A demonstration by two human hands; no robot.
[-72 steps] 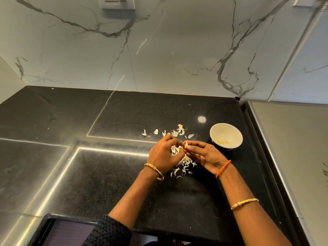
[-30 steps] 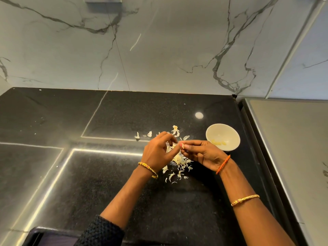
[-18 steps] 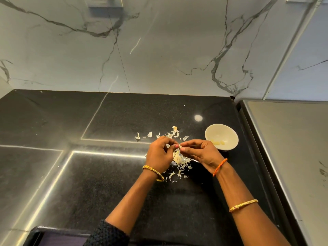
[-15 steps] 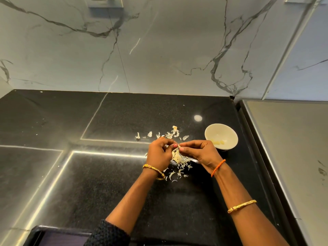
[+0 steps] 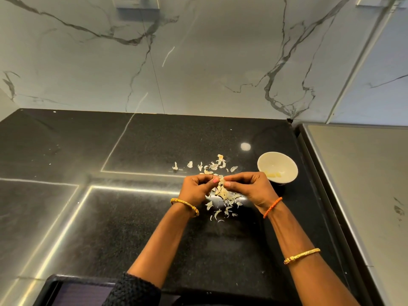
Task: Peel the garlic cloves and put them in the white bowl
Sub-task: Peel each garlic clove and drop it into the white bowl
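Over the black counter my left hand (image 5: 196, 187) and my right hand (image 5: 249, 187) meet fingertip to fingertip, both pinching a small pale garlic clove (image 5: 220, 180) with loose skin on it. Most of the clove is hidden by my fingers. The white bowl (image 5: 283, 161) stands just right of my right hand, with a few peeled yellowish cloves (image 5: 273, 174) in its bottom. Torn garlic skins (image 5: 223, 195) lie scattered under and behind my hands.
The black stone counter (image 5: 136, 213) runs to a marble wall (image 5: 198, 62) behind. A grey steel surface (image 5: 362, 184) with a raised dark rim borders the counter on the right, close to the bowl. A dark tray edge (image 5: 66, 290) sits at the near left.
My hands stay together on the clove, fingers shifting slightly as skin comes away. The view has tilted and drifted a little; the bowl and peels stay put.
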